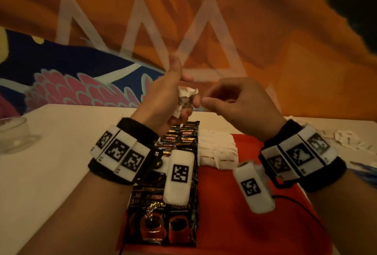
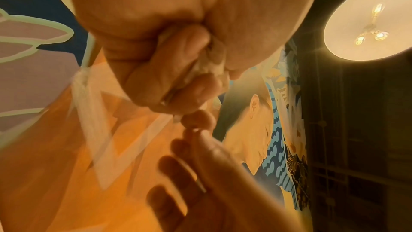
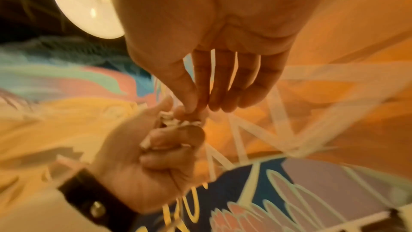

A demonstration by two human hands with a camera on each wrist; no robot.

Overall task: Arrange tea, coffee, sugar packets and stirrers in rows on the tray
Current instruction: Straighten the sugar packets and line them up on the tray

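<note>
A clear glass bowl (image 1: 12,132) sits at the far left edge of the pale table (image 1: 61,152). Behind rises an orange mural wall (image 1: 265,30). A round ceiling lamp (image 2: 370,20) glows overhead.

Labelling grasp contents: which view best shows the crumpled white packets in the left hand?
Head view: the crumpled white packets stick out of the left hand, fairly sharp. Left wrist shows only a sliver between curled fingers; right wrist shows them small and blurred.

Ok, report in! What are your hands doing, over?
Left hand grips crumpled white paper packets. Right hand pinches at them. Black coffee sachets and white sugar packets rowed on red tray. Nothing blocking.
</note>
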